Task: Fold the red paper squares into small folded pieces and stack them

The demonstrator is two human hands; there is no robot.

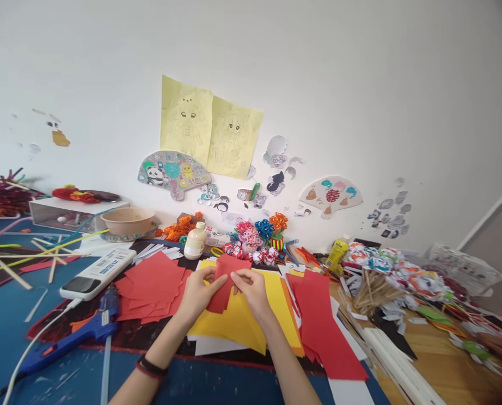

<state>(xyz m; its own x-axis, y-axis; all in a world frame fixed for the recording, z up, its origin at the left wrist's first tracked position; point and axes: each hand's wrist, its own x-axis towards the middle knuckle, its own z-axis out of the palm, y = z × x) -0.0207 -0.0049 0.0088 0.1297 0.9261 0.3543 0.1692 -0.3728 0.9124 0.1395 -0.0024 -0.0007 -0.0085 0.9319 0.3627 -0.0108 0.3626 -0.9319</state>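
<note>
Between my two hands is a small piece of red paper (222,296), held above yellow sheets. My left hand (202,288) pinches its left side, thumb on top. At the upper right part of the paper, my right hand (249,287) has its fingers pressed together on it. Beneath lie the yellow sheets (229,328), with white paper showing under them. A loose stack of red paper pieces (158,286) is to the left of my left hand. Longer red sheets (324,320) lie to the right of my right hand.
A blue glue gun (82,332) and a white power strip (99,274) with its cable lie at left. Behind my hands stand a cream bottle (195,242) and pipe-cleaner flowers (251,233). Wooden sticks (375,292) and a yellow bottle (338,252) are at right.
</note>
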